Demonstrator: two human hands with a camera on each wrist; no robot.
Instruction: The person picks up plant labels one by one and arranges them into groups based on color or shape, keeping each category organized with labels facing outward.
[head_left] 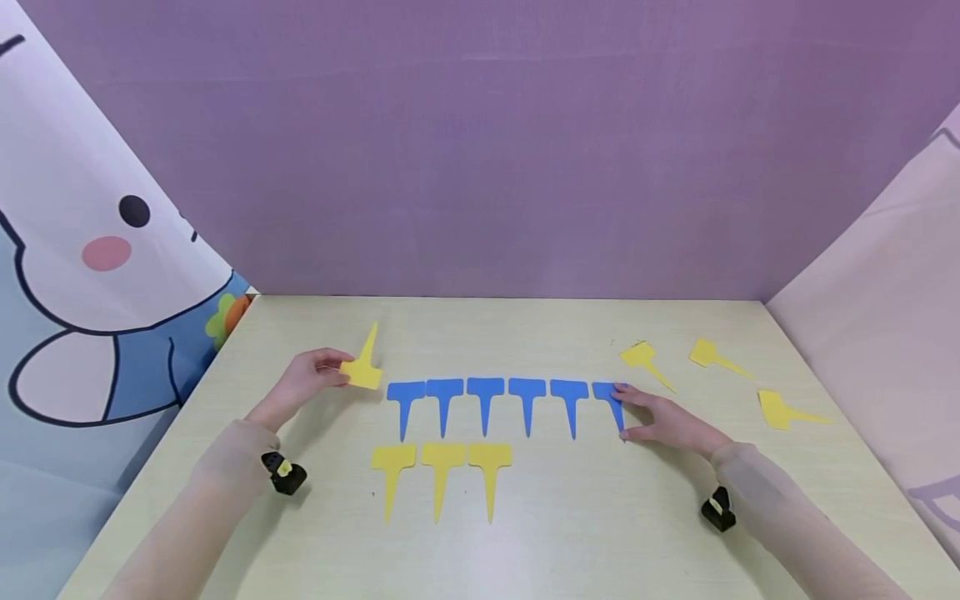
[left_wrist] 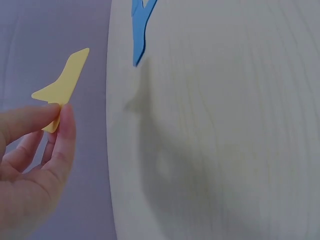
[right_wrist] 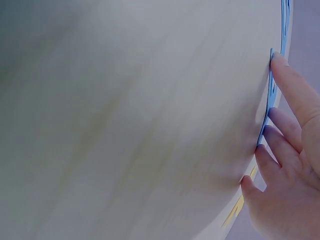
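Observation:
My left hand (head_left: 311,375) pinches a yellow T-shaped plant label (head_left: 363,367) between thumb and fingers, above the table, its pointed stem upward in the head view. The left wrist view shows that label (left_wrist: 62,90) clear of the surface. My right hand (head_left: 667,421) touches the rightmost blue T-shaped plant label (head_left: 604,395), fingers at its head and thumb near its tip. That label (right_wrist: 270,95) appears to lie on the table in the right wrist view. Several other blue labels (head_left: 485,400) extend leftward from it in a row, stems toward me.
Three yellow labels (head_left: 444,467) form a shorter row nearer me, below the left part of the blue row. Three more yellow labels (head_left: 776,410) lie scattered at the right, at differing angles. A purple panel (head_left: 495,167) stands behind the pale table (head_left: 570,550).

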